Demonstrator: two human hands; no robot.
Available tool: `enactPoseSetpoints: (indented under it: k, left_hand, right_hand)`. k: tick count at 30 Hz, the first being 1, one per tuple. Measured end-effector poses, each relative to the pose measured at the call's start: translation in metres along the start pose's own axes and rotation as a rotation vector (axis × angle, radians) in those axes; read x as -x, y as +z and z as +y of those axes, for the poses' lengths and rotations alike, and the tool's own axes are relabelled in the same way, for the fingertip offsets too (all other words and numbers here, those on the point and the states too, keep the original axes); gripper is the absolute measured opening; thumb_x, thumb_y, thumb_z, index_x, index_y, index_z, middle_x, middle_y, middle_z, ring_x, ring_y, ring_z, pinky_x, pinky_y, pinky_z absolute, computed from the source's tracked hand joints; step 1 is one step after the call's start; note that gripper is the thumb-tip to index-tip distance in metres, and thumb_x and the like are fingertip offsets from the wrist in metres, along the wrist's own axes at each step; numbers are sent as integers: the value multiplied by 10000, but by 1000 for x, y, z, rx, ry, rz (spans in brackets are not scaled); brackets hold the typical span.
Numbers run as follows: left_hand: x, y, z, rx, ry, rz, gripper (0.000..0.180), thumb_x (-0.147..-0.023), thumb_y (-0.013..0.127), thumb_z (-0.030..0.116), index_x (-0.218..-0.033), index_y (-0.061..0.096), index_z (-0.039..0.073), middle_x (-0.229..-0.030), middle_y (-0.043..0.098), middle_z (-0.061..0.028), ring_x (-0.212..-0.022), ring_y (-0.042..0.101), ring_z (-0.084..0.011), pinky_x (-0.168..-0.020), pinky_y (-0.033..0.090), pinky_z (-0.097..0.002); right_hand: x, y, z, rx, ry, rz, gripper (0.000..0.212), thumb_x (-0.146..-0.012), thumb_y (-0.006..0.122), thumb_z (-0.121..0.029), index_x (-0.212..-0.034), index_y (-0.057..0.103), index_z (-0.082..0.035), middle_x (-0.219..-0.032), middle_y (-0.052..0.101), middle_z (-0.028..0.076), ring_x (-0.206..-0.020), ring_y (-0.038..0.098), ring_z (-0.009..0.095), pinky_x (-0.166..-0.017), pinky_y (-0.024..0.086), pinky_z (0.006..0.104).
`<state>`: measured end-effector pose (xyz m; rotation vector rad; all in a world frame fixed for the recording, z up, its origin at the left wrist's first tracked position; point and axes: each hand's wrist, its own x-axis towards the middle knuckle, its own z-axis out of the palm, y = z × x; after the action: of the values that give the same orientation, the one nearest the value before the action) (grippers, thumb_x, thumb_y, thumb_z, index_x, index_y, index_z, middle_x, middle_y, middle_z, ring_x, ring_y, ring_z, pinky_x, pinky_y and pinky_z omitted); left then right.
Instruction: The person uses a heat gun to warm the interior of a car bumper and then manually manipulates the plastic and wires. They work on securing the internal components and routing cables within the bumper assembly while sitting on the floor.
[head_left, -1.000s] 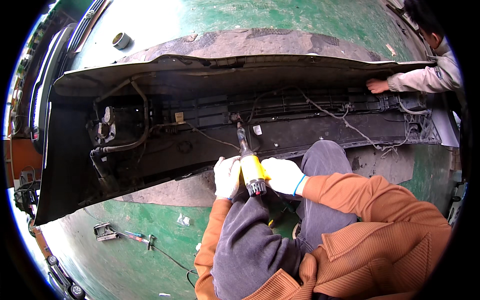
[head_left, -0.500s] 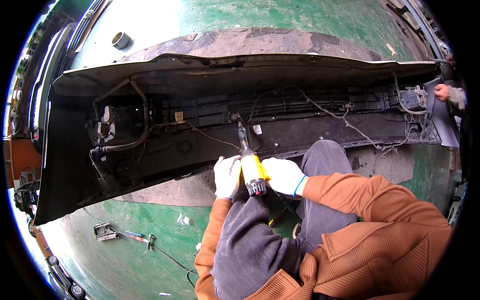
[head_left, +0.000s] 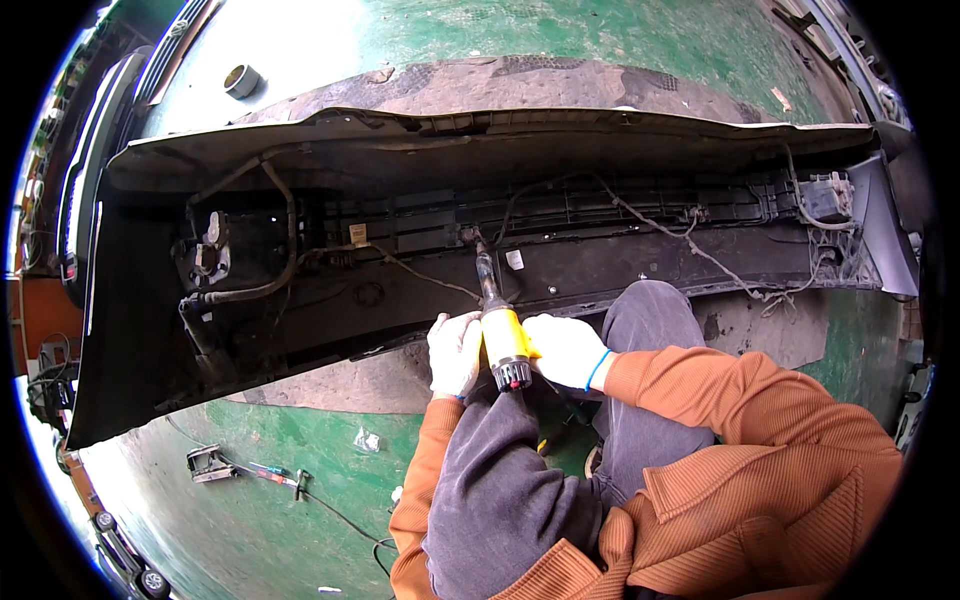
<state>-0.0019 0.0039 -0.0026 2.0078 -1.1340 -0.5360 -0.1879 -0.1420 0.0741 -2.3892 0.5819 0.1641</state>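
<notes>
1. Two hands in white knitted gloves: the right hand [head_left: 568,350] is closed on the side of a yellow-and-black cylindrical power tool with a long metal nozzle [head_left: 503,335]; the left hand [head_left: 455,352] curls against the barrel, grip unclear.
2. That tool slopes over the near edge of a long black plastic bumper [head_left: 620,262], nozzle reaching mid-length, contact too small to judge.
3. Obstacles: thin grey-brown cable [head_left: 690,236] loops rightward; a grey-trousered knee [head_left: 650,310] crowds the near edge.
4. Green-painted floor [head_left: 300,432] spreads beyond that edge, small black bracket [head_left: 208,464] lying near its left corner.
</notes>
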Motion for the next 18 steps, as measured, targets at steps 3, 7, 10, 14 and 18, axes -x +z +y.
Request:
enactPoseSetpoints:
  k: [3,7,10,14,18]
  left_hand:
    - [0,-1,1,-5,6,-4,297,-1038,573,260,-1173,757,70,-1127,769,-105,-1155,677,-274,-1210,347,-486]
    - [0,-2,2,-2,10,-14,301,-1038,569,260,-1177,754,68,-1126,769,-106,-1156,676,-273,-1209,348,-487]
    - [0,-1,0,-1,9,-13,301,-1036,571,260,-1176,755,67,-1128,769,-107,-1157,677,-272,-1210,348,-487]
    - [0,-1,0,2,8,-11,300,-1032,578,263,-1174,758,68,-1130,769,-108,-1156,678,-272,-1211,347,-487]
    - [-1,-1,2,-2,4,-7,303,-1029,582,269,-1174,759,70,-1132,769,-108,-1156,680,-272,-1211,347,-486]
  right_hand:
    - [0,0,0,4,-2,-1,265,-889,698,-253,-1061,644,-59,-1005,692,168,-945,703,373,-850,569,458]
    - [1,-2,-1,3,-5,-1,260,-886,700,-245,-1059,642,-60,-1002,691,168,-948,701,372,-852,568,459]
    - [0,-2,-1,8,-19,-3,256,-884,702,-238,-1058,641,-59,-1005,691,170,-944,701,374,-852,566,462]
    - [-1,-1,-1,-2,4,-1,261,-887,697,-239,-1068,643,-59,-1011,691,171,-946,702,380,-853,565,465]
    - [-1,-1,0,-17,-3,22,269,-895,688,-248,-1083,644,-61,-1016,692,171,-947,703,384,-846,567,466]
